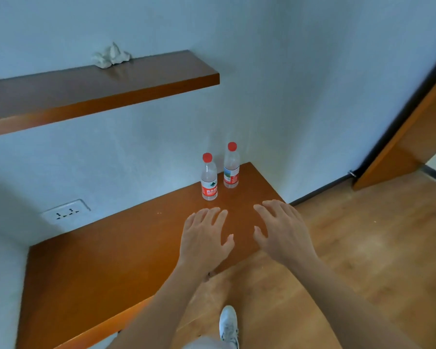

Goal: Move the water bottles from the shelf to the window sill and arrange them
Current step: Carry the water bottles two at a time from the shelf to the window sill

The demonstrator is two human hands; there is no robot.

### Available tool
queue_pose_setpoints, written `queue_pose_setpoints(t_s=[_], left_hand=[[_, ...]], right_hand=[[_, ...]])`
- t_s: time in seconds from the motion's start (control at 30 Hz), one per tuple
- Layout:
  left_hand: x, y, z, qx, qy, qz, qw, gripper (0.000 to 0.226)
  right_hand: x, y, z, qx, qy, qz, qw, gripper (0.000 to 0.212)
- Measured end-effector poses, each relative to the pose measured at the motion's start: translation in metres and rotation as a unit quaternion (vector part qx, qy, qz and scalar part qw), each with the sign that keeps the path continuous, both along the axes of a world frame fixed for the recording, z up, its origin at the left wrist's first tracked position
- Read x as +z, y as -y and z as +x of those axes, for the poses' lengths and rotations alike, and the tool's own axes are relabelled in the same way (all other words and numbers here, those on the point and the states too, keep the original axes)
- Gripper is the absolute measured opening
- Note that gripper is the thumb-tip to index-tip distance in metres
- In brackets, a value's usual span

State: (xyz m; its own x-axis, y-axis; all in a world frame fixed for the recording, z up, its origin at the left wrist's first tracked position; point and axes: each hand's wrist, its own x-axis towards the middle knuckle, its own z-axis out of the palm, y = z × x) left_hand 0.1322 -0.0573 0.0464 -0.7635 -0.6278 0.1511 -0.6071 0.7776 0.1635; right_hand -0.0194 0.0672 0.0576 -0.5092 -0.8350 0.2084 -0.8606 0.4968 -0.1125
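Two clear water bottles with red caps and red-and-white labels stand upright on the lower brown shelf [111, 260], near its far right corner by the wall. The nearer bottle [209, 178] is on the left, the farther bottle [231, 166] on the right, a small gap between them. My left hand [204, 239] hovers over the shelf just in front of the nearer bottle, fingers spread, holding nothing. My right hand [282, 229] is level with it to the right, over the shelf's right end, fingers also apart and empty. Neither hand touches a bottle.
An upper brown shelf [98, 89] juts from the wall above left, with a crumpled white tissue [111, 56] on it. A wall socket [64, 212] sits at the left. Wooden floor [363, 248] lies to the right, an open door [408, 137] at far right. My white shoe [228, 326] shows below.
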Motion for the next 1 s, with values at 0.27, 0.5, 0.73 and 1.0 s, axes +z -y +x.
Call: queue_pose_setpoints(t_s=[0.27, 0.5, 0.73, 1.0], left_hand=[[-0.014, 0.099, -0.073, 0.025, -0.003, 0.005, 1.000, 0.057], [-0.036, 0.136, -0.077, 0.080, 0.023, 0.007, 0.997, 0.055], [-0.048, 0.153, -0.084, 0.221, 0.047, 0.079, 0.971, 0.068], [-0.062, 0.175, -0.131, 0.345, -0.052, 0.276, 0.895, 0.102]], right_hand=[[-0.002, 0.094, -0.098, 0.003, -0.006, 0.009, 1.000, 0.052], [-0.034, 0.137, -0.153, 0.034, 0.030, 0.026, 0.999, 0.053], [-0.061, 0.171, -0.206, 0.076, 0.081, 0.053, 0.992, 0.053], [-0.084, 0.221, -0.241, 0.099, 0.276, 0.098, 0.951, 0.078]])
